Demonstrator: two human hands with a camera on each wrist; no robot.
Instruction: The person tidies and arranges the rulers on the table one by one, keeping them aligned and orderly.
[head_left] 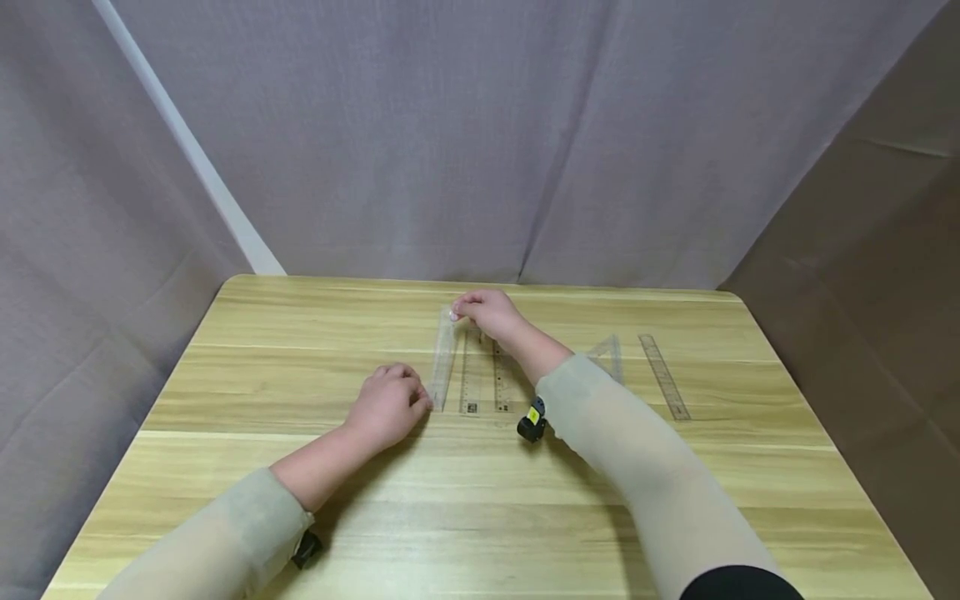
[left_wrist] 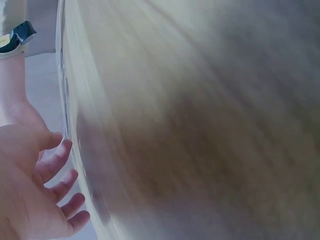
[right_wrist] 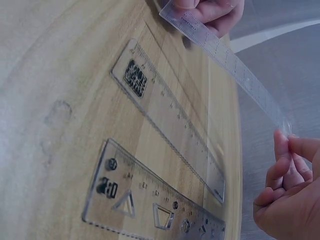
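A long clear ruler (head_left: 444, 360) is lifted off the wooden table (head_left: 480, 500), held by both ends. My right hand (head_left: 487, 312) pinches its far end between fingertips (right_wrist: 282, 150). My left hand (head_left: 390, 404) grips the near end, its fingers (right_wrist: 210, 10) curled over the ruler (right_wrist: 230, 60). Below it, two more clear rulers lie flat side by side, a plain one (right_wrist: 170, 132) and a stencil one (right_wrist: 150, 200). The left wrist view is blurred and shows only a clear ruler edge (left_wrist: 67, 110) beside a hand.
To the right on the table lie a clear set square (head_left: 609, 354) and another clear ruler (head_left: 663, 375). Grey curtains close in the table at the back and on both sides. A black band sits on each sleeve.
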